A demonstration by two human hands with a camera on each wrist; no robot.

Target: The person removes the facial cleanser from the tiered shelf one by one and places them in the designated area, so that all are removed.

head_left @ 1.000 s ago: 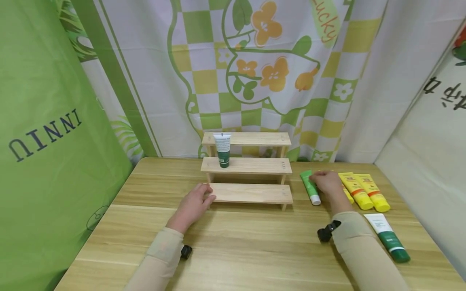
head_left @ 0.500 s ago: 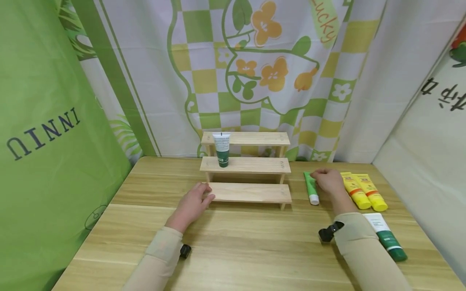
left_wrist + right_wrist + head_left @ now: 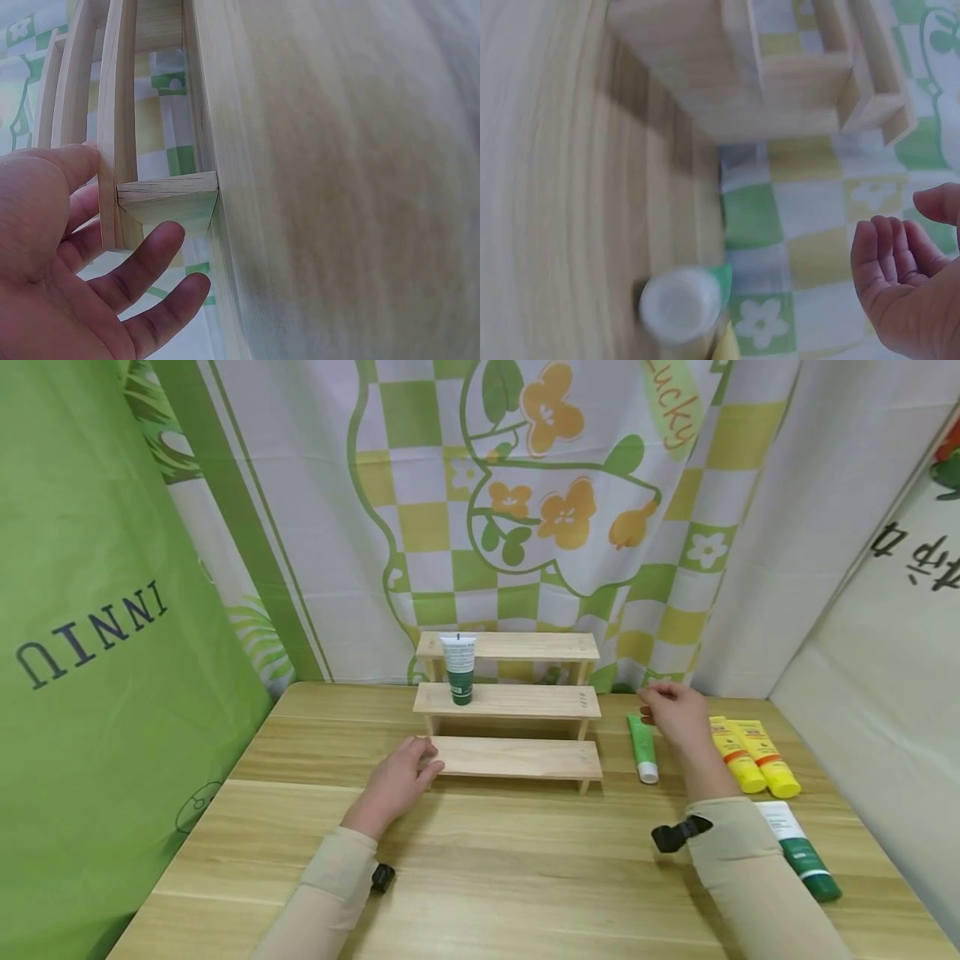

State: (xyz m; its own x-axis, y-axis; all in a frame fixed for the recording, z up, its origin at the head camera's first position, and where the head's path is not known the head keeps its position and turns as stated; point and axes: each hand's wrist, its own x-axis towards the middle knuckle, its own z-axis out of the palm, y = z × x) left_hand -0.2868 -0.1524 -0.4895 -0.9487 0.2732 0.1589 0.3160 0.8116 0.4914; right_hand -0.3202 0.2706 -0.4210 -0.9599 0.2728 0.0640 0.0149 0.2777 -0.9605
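My left hand (image 3: pixel 396 779) rests at the left end of the bottom step of a three-tier wooden display stand (image 3: pixel 517 758). In the left wrist view its thumb touches the board (image 3: pixel 114 135), while two relaxed fingers (image 3: pixel 161 255) extend past the board's end. My right hand (image 3: pixel 678 717) hovers beside and over the far end of a green squeeze tube (image 3: pixel 642 747) with a white cap. Nothing is in its loosely bent fingers (image 3: pixel 889 247). The green tube lies on the table, its cap (image 3: pixel 681 304) toward me. A white-and-green tube (image 3: pixel 460 668) stands cap-down on the middle step.
Yellow squeeze tubes (image 3: pixel 765 760) lie right of my right hand, partly hidden by it. Nearer me on the wooden table (image 3: pixel 517 868) is another white-and-green tube (image 3: pixel 806 856), partly behind my sleeve. A patterned curtain (image 3: pixel 540 543) hangs behind the stand.
My right hand shifted the green tube slightly right and straighter, then let go and rose away from it. My left hand stays at the stand.
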